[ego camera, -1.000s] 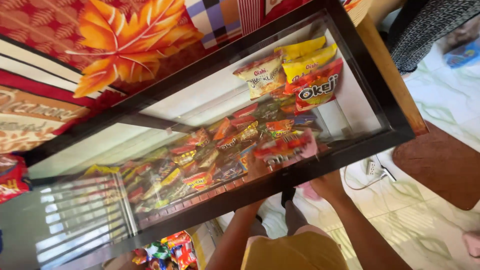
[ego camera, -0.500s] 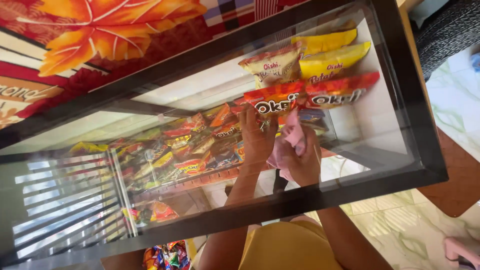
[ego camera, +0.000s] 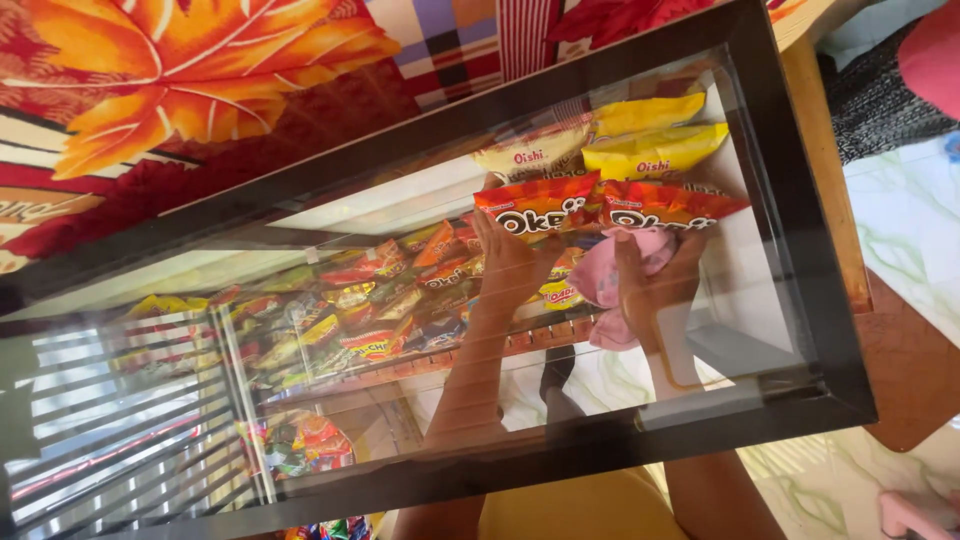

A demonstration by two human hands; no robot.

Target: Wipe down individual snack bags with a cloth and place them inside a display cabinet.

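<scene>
Left hand [ego camera: 508, 262] open on red snack bag [ego camera: 540, 205]; right hand [ego camera: 655, 290] clutching pink cloth [ego camera: 610, 275], seemingly behind glass [ego camera: 380, 210].

**Person's body: bare forearms, yellow garment**

Both forearms were bare, no sleeves reaching the wrists or elbows. No watch, bracelet or ring could be made out on the left hand [ego camera: 510, 265] or the right hand [ego camera: 655, 290]; reflections in the glass blurred the fingers somewhat. A yellow garment [ego camera: 575, 510] covered the lower body or torch of the frame's bottom edge, plain, without visible pattern. No gloves were worn.
</scene>
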